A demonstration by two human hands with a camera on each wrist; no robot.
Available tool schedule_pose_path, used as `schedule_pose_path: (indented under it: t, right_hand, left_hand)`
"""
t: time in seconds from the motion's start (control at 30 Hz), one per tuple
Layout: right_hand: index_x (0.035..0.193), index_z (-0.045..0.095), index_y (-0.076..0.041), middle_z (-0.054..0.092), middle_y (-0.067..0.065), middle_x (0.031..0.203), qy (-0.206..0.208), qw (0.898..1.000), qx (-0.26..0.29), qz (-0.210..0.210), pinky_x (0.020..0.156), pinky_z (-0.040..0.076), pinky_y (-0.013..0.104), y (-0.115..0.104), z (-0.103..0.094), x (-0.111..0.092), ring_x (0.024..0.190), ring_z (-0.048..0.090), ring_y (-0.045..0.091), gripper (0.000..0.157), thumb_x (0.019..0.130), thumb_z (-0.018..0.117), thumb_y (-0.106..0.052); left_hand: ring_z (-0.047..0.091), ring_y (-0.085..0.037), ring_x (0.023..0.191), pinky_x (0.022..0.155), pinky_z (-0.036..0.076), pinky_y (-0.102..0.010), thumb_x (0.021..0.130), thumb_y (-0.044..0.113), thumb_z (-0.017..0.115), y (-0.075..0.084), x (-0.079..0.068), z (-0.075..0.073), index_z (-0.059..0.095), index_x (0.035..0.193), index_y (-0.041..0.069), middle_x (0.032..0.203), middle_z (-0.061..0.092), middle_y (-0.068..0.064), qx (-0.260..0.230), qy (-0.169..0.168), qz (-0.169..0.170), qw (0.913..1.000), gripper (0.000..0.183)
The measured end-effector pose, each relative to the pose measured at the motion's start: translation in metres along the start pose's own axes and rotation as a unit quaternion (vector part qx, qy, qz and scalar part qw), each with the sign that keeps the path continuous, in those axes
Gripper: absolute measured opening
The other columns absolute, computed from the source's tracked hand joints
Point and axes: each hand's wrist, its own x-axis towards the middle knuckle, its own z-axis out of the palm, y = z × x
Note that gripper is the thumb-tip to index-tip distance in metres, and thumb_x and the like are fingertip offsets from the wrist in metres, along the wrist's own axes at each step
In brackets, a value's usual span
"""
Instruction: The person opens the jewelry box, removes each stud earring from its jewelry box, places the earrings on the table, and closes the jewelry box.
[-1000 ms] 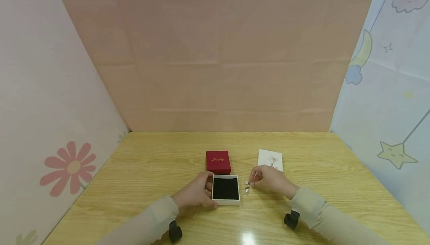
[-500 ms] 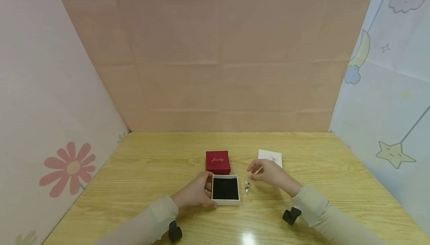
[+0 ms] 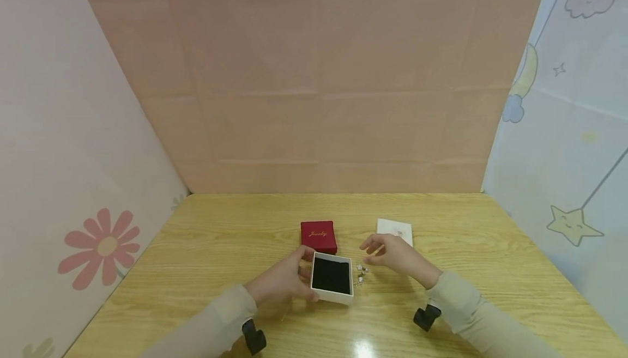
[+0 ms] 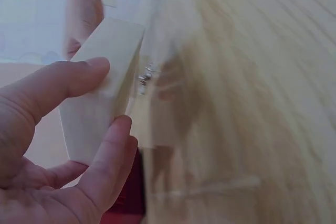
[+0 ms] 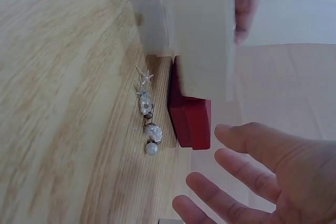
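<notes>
My left hand (image 3: 284, 279) grips the left side of a small white jewelry box (image 3: 333, 297), thumb near and fingers at the far side. Black lining (image 3: 331, 274) fills the lidless box. The left wrist view has the box (image 4: 92, 114) raised off the wood and tilted. Just right of it lie several small earrings (image 5: 149, 114) with pearls and silvery star shapes, bunched on the table. Beyond them hovers my right hand (image 3: 399, 257), its fingers relaxed and apart in the right wrist view, holding nothing.
Behind the white box stands a closed red jewelry box (image 3: 318, 236) with gold lettering. A flat white printed lid (image 3: 394, 227) lies partly behind my right hand. The wooden table (image 3: 221, 227) ends at a tan backdrop, with patterned panels on both sides.
My right hand has drawn back and up from the earrings, its fingers loosening. My left hand has lifted and tilted the white box, shifting it slightly right toward the earrings.
</notes>
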Motion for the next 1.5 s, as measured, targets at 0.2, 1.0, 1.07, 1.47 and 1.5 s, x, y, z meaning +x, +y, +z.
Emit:
schedule_pose_path:
  t: [0.2,1.0,1.07,1.47,1.5]
  right_hand:
    - [0.101,0.064,-0.008,0.065,0.005,0.093,-0.001,1.000,-0.001,-0.007,0.066,0.051,0.032,0.000,0.000,0.000,0.077,0.061,0.020,0.024,0.081,0.072,-0.019]
    - [0.098,0.057,-0.003,0.065,0.007,0.090,0.001,1.000,-0.002,-0.003,0.067,0.051,0.033,0.004,-0.002,-0.003,0.078,0.064,0.022,0.029,0.081,0.072,-0.021]
    - [0.093,0.057,-0.005,0.065,0.005,0.089,-0.008,1.000,-0.002,-0.027,0.067,0.051,0.032,0.006,-0.006,-0.001,0.079,0.064,0.022,0.023,0.082,0.071,-0.021]
    - [0.140,0.038,-0.014,0.038,0.014,0.140,-0.029,0.996,-0.051,-0.070,0.097,0.033,0.056,0.028,-0.044,0.019,0.127,0.036,0.036,0.066,0.085,0.064,-0.039]
    - [0.141,0.035,-0.015,0.034,0.015,0.143,-0.033,0.996,-0.053,-0.066,0.098,0.031,0.057,0.031,-0.045,0.020,0.129,0.033,0.037,0.069,0.084,0.066,-0.038]
  left_hand:
    - [0.057,-0.025,0.099,0.081,0.050,-0.040,0.067,0.013,0.083,0.020,0.002,-0.006,0.038,0.128,0.014,0.121,0.047,-0.009,-0.029,-0.005,0.025,0.9993,0.076]
    - [0.054,-0.021,0.097,0.084,0.047,-0.034,0.065,0.018,0.085,0.052,0.037,-0.012,0.031,0.138,0.013,0.115,0.052,-0.007,-0.027,0.045,0.031,0.9982,0.090]
    - [0.055,-0.021,0.097,0.084,0.047,-0.034,0.065,0.018,0.085,0.053,0.037,-0.013,0.031,0.138,0.013,0.113,0.053,-0.007,-0.028,0.046,0.031,0.9980,0.091]
    - [0.053,-0.022,0.096,0.083,0.047,-0.034,0.064,0.021,0.086,0.054,0.036,-0.012,0.033,0.136,0.015,0.113,0.052,-0.006,-0.016,0.055,0.025,0.9981,0.089]
    - [0.053,-0.022,0.096,0.083,0.047,-0.034,0.064,0.021,0.086,0.054,0.036,-0.012,0.034,0.136,0.015,0.113,0.052,-0.006,-0.016,0.055,0.024,0.9981,0.089]
